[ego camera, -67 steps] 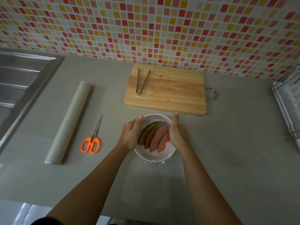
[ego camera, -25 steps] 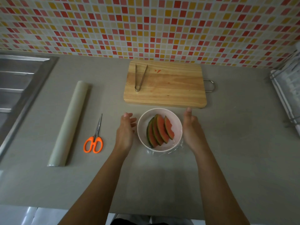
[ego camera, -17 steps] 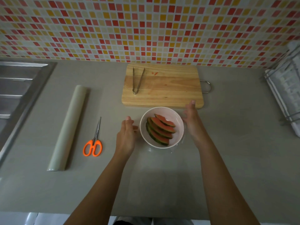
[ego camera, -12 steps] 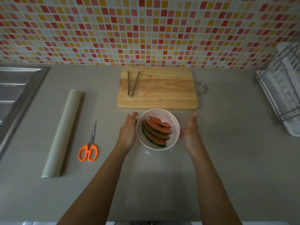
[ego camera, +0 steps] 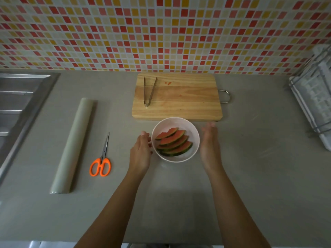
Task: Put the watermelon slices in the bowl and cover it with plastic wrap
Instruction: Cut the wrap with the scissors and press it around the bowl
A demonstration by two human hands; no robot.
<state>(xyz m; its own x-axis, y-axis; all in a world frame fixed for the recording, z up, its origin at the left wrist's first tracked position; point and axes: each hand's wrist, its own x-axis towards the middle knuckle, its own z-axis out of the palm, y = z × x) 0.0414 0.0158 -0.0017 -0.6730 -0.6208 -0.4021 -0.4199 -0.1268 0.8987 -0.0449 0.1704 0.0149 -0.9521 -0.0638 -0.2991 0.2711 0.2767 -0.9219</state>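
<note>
One head-worn camera, looking forward and steeply down at a kitchen counter
The wide lens bends the tiled wall (ego camera: 161, 33) at the top; the counter (ego camera: 259, 185) fills the rest, both forearms enter from the bottom edge, the sink (ego camera: 19, 104) lies far left and a rack (ego camera: 315, 108) far right

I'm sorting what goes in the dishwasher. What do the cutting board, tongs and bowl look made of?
Cutting board: wood, pale with visible grain bands, matte; its side loop looks like metal wire. Tongs: likely steel, thin, grey and shiny. Bowl: smooth white, possibly ceramic or plastic; the look cannot settle which.
</note>
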